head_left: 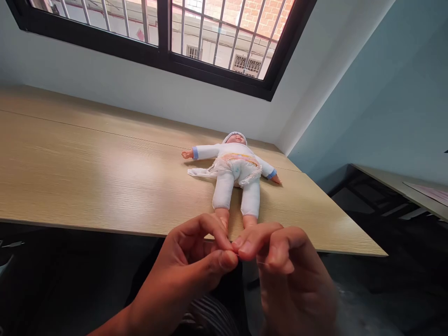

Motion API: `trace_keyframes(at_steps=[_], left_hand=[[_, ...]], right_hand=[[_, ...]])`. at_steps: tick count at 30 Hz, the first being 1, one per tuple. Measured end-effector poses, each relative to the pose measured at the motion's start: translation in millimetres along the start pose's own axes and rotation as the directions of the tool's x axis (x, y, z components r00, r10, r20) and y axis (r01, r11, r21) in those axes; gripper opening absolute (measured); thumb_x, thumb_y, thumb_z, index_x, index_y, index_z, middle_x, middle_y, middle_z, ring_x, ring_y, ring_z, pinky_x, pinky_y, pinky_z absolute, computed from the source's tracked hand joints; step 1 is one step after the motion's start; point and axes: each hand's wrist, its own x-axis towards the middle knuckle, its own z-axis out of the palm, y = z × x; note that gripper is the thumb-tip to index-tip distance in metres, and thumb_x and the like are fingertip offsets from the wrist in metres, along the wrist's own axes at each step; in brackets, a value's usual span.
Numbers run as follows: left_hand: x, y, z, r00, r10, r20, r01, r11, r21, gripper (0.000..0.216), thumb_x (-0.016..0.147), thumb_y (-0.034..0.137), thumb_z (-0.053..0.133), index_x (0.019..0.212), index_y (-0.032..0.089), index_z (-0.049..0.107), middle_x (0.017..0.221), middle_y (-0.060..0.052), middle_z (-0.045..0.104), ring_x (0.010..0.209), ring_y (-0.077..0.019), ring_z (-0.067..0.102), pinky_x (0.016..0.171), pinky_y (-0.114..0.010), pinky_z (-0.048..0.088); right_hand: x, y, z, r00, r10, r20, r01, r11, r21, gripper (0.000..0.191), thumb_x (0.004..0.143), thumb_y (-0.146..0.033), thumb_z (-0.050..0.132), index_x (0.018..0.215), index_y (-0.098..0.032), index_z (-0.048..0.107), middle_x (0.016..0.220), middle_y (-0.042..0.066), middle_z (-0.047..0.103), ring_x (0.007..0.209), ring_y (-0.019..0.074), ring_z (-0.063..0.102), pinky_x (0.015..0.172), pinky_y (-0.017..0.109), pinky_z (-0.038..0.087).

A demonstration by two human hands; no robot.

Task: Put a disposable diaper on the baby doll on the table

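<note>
Nearest: striped cloth [213, 312], low in view, well short of the doll [236, 149]. Then both hands, just in front of the doll's feet, covering part of them from this angle. Left hand [187, 261]: thumb and forefinger tips brought together in a pinch. Right hand [297, 275]: fingers curled, tips meeting the left's, blurred lower down. Faint pale strand [264, 264] at the right fingers; too fine to identify, can't tell whether either hand grips it.

Doll lies on its back on the bench [87, 177], feet toward the person, arms spread. Diaper [241, 170] sits around its hips, over the white clothing. Front panel is up over the belly. A loose flap [200, 172] sticks out beside the doll's hip, toward the person's left. Judgement: partway. Diaper placed, front up; that side looks unfastened, other side can't be confirmed.

Writing: faint bluish print on diaper front, illegible. No brand or label readable.

Beyond the doll, off to the person's right: second bench [381, 182] with pinkish sheet [429, 191], no text legible. Past the doll's head: barred window [217, 70], brickwork [276, 18] outside.
</note>
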Motion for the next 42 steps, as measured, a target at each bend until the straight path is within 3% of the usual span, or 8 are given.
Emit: trace_keyframes(at_steps=[6, 14, 24, 28, 31, 35, 38, 42], left_hand=[[1.5, -0.1, 4.2, 0.999, -0.007, 0.050, 0.011, 0.997, -0.076, 0.017, 0.086, 0.023, 0.076, 0.074, 0.018, 0.066, 0.071, 0.003, 0.051, 0.066, -0.0072, 0.042, 0.063, -0.015, 0.037], [-2.4, -2.9, 0.1, 0.996, -0.087, 0.008, 0.087, 0.996, -0.019, 0.027, 0.084, 0.033, 0.078, 0.075, 0.020, 0.057, 0.064, 0.006, 0.036, 0.056, -0.0073, 0.024, 0.051, -0.021, 0.018], [-4.0, -3.5, 0.2, 1.000, -0.030, -0.005, 0.030, 0.999, 0.044, 0.019, 0.085, 0.026, 0.078, 0.076, 0.019, 0.063, 0.064, 0.005, 0.046, 0.058, -0.0056, 0.035, 0.055, -0.016, 0.027], [-9.3, -2.1, 2.8, 0.999, 0.038, 0.009, -0.038, 0.997, 0.061, 0.011, 0.085, 0.019, 0.077, 0.077, 0.020, 0.069, 0.071, 0.002, 0.063, 0.067, -0.0062, 0.054, 0.066, -0.014, 0.041], [-11.4, -1.9, 2.6, 0.996, 0.087, -0.011, -0.085, 0.992, 0.093, 0.012, 0.086, 0.024, 0.077, 0.078, 0.021, 0.068, 0.069, 0.004, 0.057, 0.062, -0.0060, 0.050, 0.060, -0.014, 0.039], [-8.7, -2.0, 0.2, 0.994, 0.085, -0.063, -0.077, 0.989, 0.126, 0.018, 0.086, 0.029, 0.077, 0.077, 0.022, 0.063, 0.065, 0.006, 0.046, 0.058, -0.0060, 0.036, 0.055, -0.017, 0.028], [-7.4, -1.6, -0.1, 0.996, 0.069, -0.064, -0.060, 0.989, 0.133, 0.020, 0.086, 0.030, 0.077, 0.077, 0.022, 0.061, 0.067, 0.005, 0.049, 0.058, -0.0060, 0.036, 0.055, -0.018, 0.027], [-10.1, -3.4, -0.7, 0.992, 0.078, -0.100, -0.061, 0.985, 0.158, 0.022, 0.087, 0.031, 0.075, 0.078, 0.022, 0.058, 0.063, 0.007, 0.041, 0.055, -0.0060, 0.028, 0.052, -0.019, 0.021]], right_hand=[[3.1, 0.8, 4.7, 0.996, -0.080, -0.047, 0.077, 0.996, -0.045, 0.014, 0.101, -0.014, 0.054, 0.091, -0.022, 0.059, 0.085, -0.006, 0.069, 0.088, 0.0081, 0.069, 0.113, 0.031, 0.043], [9.0, -3.6, -0.8, 0.999, 0.025, -0.023, -0.026, 0.998, -0.059, 0.012, 0.102, -0.019, 0.053, 0.092, -0.023, 0.059, 0.085, -0.007, 0.068, 0.081, 0.0057, 0.067, 0.113, 0.030, 0.043], [5.9, -6.4, 9.9, 0.990, -0.013, -0.142, 0.001, 0.996, -0.086, 0.011, 0.099, -0.022, 0.059, 0.088, -0.024, 0.059, 0.077, -0.006, 0.065, 0.071, 0.0089, 0.061, 0.112, 0.036, 0.043], [3.1, -7.9, 6.3, 0.992, -0.091, -0.087, 0.078, 0.987, -0.138, 0.011, 0.100, -0.019, 0.058, 0.090, -0.024, 0.059, 0.075, -0.004, 0.067, 0.068, 0.0110, 0.061, 0.090, 0.032, 0.052], [-1.8, -11.5, 1.4, 0.996, -0.072, -0.049, 0.065, 0.988, -0.144, 0.012, 0.101, -0.017, 0.056, 0.091, -0.025, 0.058, 0.075, -0.004, 0.068, 0.065, 0.0111, 0.064, 0.064, 0.028, 0.048], [-5.8, -14.3, -5.0, 0.997, 0.009, -0.076, -0.019, 0.992, -0.123, 0.013, 0.099, -0.017, 0.057, 0.092, -0.027, 0.058, 0.076, -0.004, 0.068, 0.068, 0.0135, 0.068, 0.065, 0.029, 0.052], [-5.0, -10.6, -8.9, 0.998, -0.063, -0.026, 0.058, 0.985, -0.159, 0.016, 0.097, -0.012, 0.057, 0.093, -0.027, 0.059, 0.075, -0.004, 0.068, 0.066, 0.0137, 0.068, 0.059, 0.028, 0.051], [-5.7, -3.7, -7.5, 0.992, -0.111, -0.067, 0.097, 0.979, -0.180, 0.014, 0.100, -0.014, 0.054, 0.094, -0.026, 0.059, 0.074, -0.003, 0.068, 0.065, 0.0127, 0.067, 0.063, 0.029, 0.051]])
